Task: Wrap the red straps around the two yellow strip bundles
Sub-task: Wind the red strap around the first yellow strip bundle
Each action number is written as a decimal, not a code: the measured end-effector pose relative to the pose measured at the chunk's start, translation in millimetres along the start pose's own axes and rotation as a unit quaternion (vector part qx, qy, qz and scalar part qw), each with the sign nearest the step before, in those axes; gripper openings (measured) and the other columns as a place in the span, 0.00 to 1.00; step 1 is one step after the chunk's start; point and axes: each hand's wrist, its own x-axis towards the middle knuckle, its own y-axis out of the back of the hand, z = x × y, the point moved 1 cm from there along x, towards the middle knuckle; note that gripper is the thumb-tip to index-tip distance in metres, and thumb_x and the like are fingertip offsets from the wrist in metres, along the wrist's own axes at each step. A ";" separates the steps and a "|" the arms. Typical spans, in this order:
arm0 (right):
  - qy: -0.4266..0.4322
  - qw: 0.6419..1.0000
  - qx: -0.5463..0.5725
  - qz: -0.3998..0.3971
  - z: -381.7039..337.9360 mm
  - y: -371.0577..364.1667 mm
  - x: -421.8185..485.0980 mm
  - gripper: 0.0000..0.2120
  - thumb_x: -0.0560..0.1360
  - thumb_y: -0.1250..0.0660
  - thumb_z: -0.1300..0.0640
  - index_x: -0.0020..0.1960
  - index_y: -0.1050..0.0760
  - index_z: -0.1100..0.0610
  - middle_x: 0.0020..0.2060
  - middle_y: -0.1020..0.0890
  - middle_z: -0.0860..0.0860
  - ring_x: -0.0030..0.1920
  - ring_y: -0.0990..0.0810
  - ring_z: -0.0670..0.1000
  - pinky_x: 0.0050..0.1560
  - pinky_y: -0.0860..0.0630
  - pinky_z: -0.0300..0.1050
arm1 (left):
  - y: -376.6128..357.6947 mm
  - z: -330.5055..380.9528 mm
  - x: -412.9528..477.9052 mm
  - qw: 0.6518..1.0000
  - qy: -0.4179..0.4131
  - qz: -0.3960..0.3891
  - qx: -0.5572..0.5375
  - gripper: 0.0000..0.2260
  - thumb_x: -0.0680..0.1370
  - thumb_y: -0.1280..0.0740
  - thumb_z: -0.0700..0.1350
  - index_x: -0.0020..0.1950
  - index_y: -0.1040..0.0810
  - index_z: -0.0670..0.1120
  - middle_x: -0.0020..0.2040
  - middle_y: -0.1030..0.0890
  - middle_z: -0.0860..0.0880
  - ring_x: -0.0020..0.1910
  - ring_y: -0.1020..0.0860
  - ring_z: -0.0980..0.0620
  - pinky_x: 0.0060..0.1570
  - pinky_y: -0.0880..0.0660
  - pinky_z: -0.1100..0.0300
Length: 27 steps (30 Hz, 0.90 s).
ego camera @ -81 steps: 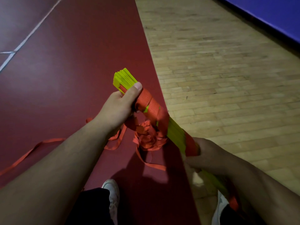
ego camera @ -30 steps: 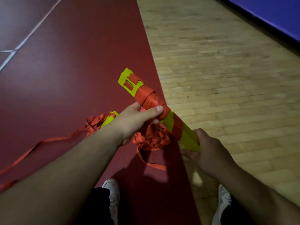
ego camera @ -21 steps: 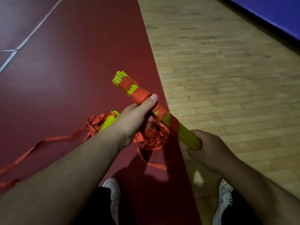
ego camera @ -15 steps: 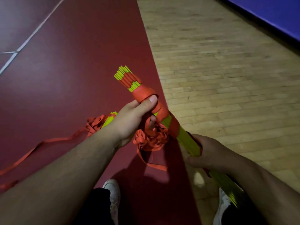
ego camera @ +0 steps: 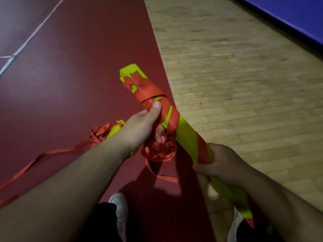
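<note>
Wrapping underway: long yellow flat-strip bundle (ego camera: 187, 135) held slanted above dark red floor mat (ego camera: 70, 84). Left hand (ego camera: 139, 126) thumb-pins thin red fabric strap (ego camera: 152, 91) on wound turns; right hand (ego camera: 222, 165) grips bundle lower. Next: pass strap round again, taut.

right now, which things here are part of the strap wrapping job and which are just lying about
In the job:
- held yellow bundle, gripped by the right hand
- red strap wound on it, pinched by the left hand
- second yellow bundle on the floor
- trailing red strap

Just around:
- red mat
- wooden floor
- white shoe
- blue surface
</note>
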 end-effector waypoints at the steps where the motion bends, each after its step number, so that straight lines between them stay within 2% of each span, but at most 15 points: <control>1: -0.002 1.000 -0.013 0.014 0.5 -2.4 0.3 0.10 0.68 0.21 0.54 0.43 0.22 0.52 0.32 0.16 0.51 0.30 0.17 0.47 0.33 0.23 0.42 | -3.8 -1.4 0.3 1.000 -0.013 0.006 0.022 0.28 0.80 0.41 0.64 0.35 0.25 0.42 0.27 0.24 0.44 0.23 0.28 0.52 0.27 0.32 0.64; 5: 0.000 0.990 -0.105 0.089 -1.8 -11.3 0.4 0.13 0.68 0.23 0.46 0.41 0.27 0.49 0.34 0.20 0.46 0.36 0.21 0.46 0.35 0.26 0.44 | -11.0 -8.9 6.3 0.999 -0.010 0.049 -0.007 0.17 0.77 0.30 0.59 0.40 0.28 0.47 0.28 0.29 0.49 0.30 0.32 0.50 0.30 0.34 0.59; 7: 0.006 0.980 -0.154 0.122 -3.3 -14.6 1.0 0.15 0.68 0.25 0.43 0.44 0.28 0.48 0.35 0.21 0.45 0.38 0.20 0.49 0.36 0.25 0.46 | -11.8 -11.3 7.0 0.997 0.017 0.067 -0.026 0.17 0.78 0.32 0.57 0.37 0.29 0.47 0.26 0.30 0.50 0.26 0.33 0.50 0.29 0.34 0.60; 9: 0.008 0.981 -0.161 0.112 -1.8 -13.0 3.2 0.16 0.67 0.24 0.41 0.47 0.27 0.47 0.37 0.20 0.45 0.39 0.20 0.49 0.38 0.23 0.47 | -8.8 -10.0 6.0 0.997 0.036 0.051 -0.051 0.20 0.78 0.33 0.58 0.33 0.30 0.47 0.24 0.31 0.50 0.23 0.34 0.51 0.30 0.33 0.59; 12: 0.014 0.999 -0.051 -0.007 -1.6 -0.9 4.5 0.18 0.66 0.19 0.48 0.50 0.24 0.44 0.40 0.16 0.43 0.40 0.18 0.39 0.39 0.26 0.35 | 1.4 -5.4 5.9 0.994 0.019 -0.018 -0.111 0.21 0.77 0.34 0.60 0.32 0.34 0.48 0.26 0.35 0.50 0.25 0.39 0.52 0.34 0.36 0.57; 14: 0.016 0.993 0.064 -0.102 -4.3 4.5 2.3 0.20 0.68 0.19 0.56 0.54 0.23 0.44 0.44 0.14 0.39 0.44 0.16 0.38 0.43 0.24 0.34 | 6.0 -3.8 6.5 0.991 -0.005 -0.061 -0.116 0.22 0.78 0.34 0.61 0.32 0.34 0.48 0.28 0.36 0.50 0.27 0.40 0.52 0.35 0.38 0.56; 16: -0.009 0.967 0.183 -0.176 -2.8 2.7 -0.1 0.19 0.67 0.20 0.62 0.55 0.22 0.51 0.41 0.14 0.46 0.42 0.15 0.45 0.41 0.21 0.39 | 7.0 -2.9 6.4 0.989 -0.023 -0.084 -0.122 0.19 0.77 0.37 0.59 0.33 0.32 0.48 0.29 0.34 0.49 0.26 0.38 0.52 0.37 0.36 0.55; 18: -0.066 0.928 0.277 -0.242 3.4 -2.2 -0.3 0.25 0.62 0.22 0.58 0.57 0.23 0.60 0.43 0.15 0.57 0.41 0.16 0.56 0.42 0.19 0.49 | 7.9 -2.1 6.5 0.987 -0.029 -0.093 -0.130 0.18 0.77 0.36 0.58 0.33 0.31 0.48 0.28 0.33 0.50 0.26 0.36 0.53 0.38 0.35 0.55; 20: -0.112 0.883 0.328 -0.317 8.4 -4.9 -2.9 0.30 0.61 0.25 0.57 0.61 0.27 0.64 0.48 0.18 0.67 0.44 0.16 0.63 0.44 0.19 0.53 | 9.2 -1.5 6.4 0.985 -0.028 -0.103 -0.138 0.19 0.76 0.34 0.60 0.33 0.31 0.48 0.28 0.32 0.50 0.29 0.35 0.50 0.39 0.34 0.54; 21: -0.114 0.874 0.326 -0.342 9.1 -4.9 -4.3 0.29 0.63 0.26 0.57 0.62 0.27 0.64 0.48 0.18 0.68 0.43 0.16 0.63 0.43 0.19 0.52 | 9.7 -1.4 6.2 0.984 -0.027 -0.107 -0.141 0.20 0.76 0.34 0.61 0.33 0.31 0.48 0.28 0.31 0.50 0.31 0.36 0.48 0.39 0.34 0.54; 23: -0.103 0.893 0.271 -0.345 6.9 -4.3 -5.6 0.26 0.65 0.26 0.58 0.61 0.24 0.65 0.42 0.18 0.66 0.40 0.17 0.62 0.41 0.19 0.50 | 10.6 -1.6 7.0 0.984 -0.028 -0.103 -0.143 0.20 0.76 0.35 0.62 0.33 0.31 0.48 0.27 0.31 0.50 0.32 0.36 0.47 0.38 0.35 0.55; 25: -0.092 0.929 0.223 -0.280 3.5 -5.4 -3.7 0.23 0.66 0.27 0.58 0.57 0.23 0.68 0.38 0.18 0.64 0.40 0.20 0.62 0.37 0.20 0.47 | 11.3 0.0 7.4 0.990 -0.018 -0.067 -0.125 0.21 0.76 0.36 0.63 0.34 0.31 0.47 0.28 0.31 0.49 0.29 0.34 0.49 0.34 0.35 0.57; 27: -0.088 0.955 0.190 -0.211 1.4 -7.1 -1.4 0.20 0.65 0.27 0.58 0.52 0.22 0.69 0.35 0.18 0.62 0.36 0.20 0.60 0.36 0.21 0.47 | 11.6 1.6 6.0 0.999 0.002 -0.006 -0.049 0.24 0.77 0.38 0.67 0.37 0.28 0.46 0.30 0.27 0.48 0.28 0.30 0.50 0.31 0.32 0.59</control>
